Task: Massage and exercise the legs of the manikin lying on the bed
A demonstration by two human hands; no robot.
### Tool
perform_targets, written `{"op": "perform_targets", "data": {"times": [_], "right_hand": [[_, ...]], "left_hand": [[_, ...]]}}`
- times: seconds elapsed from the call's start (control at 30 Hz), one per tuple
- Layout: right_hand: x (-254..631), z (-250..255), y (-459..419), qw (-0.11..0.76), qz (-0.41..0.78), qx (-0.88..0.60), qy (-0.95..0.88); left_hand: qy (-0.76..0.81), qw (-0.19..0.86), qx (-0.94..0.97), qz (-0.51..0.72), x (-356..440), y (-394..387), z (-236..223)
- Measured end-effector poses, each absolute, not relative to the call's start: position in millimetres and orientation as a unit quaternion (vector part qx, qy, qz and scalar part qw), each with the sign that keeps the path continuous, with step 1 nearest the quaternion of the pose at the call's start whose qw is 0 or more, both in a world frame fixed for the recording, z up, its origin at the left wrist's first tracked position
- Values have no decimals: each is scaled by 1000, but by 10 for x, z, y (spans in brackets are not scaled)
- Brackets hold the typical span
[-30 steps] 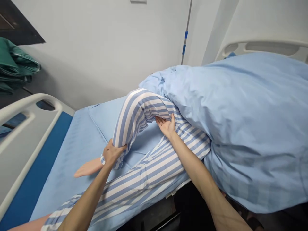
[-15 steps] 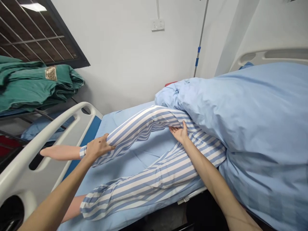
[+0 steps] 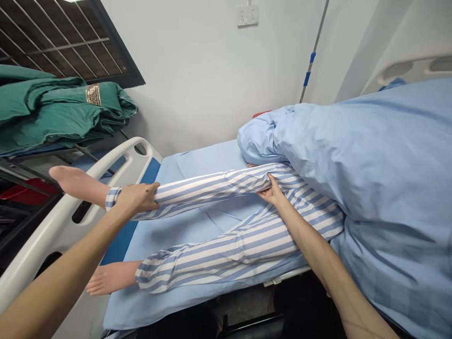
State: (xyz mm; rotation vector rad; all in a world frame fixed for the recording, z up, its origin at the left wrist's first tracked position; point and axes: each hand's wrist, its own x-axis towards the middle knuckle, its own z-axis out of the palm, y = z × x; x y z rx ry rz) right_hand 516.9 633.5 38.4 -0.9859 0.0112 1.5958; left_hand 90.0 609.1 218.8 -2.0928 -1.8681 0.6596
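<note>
Left hand (image 3: 136,197) and right hand (image 3: 271,193) fingers clamp the striped trouser leg (image 3: 208,184), right's half-hidden.

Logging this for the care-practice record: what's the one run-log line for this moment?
left hand: on striped pyjama leg, near ankle | right hand: under its thigh

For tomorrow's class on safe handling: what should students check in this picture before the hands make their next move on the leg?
1. Left hand gripping the raised leg on the shin: ok.
2. Right hand wrapped around that leg higher up: ok.
3. Foot clear of the bed rail: cannot tell; it appears above the rail, and any contact is unclear.
4. Other leg lying flat on the sheet: ok.
5. Quilt clear of the raised leg: not ok; it covers the thigh.
</note>
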Motion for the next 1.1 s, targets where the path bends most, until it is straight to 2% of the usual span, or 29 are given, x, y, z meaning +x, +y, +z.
{"op": "perform_targets", "data": {"times": [0.3, 0.6, 0.93, 1.1], "right_hand": [[5157, 481, 6291, 638, 678, -364, 7], [5200, 535, 6305, 680, 683, -266, 13], [5247, 586, 6343, 704, 674, -223, -20], [5241, 603, 6320, 700, 673, -236, -32]], "left_hand": [[-662, 128, -718, 172, 896, 6046, 2003], [-746, 25, -664, 50, 1238, 6137, 1444], [-779, -91, -603, -143, 2193, 6282, 644], [-772, -113, -606, -153, 2268, 6282, 582]]}}
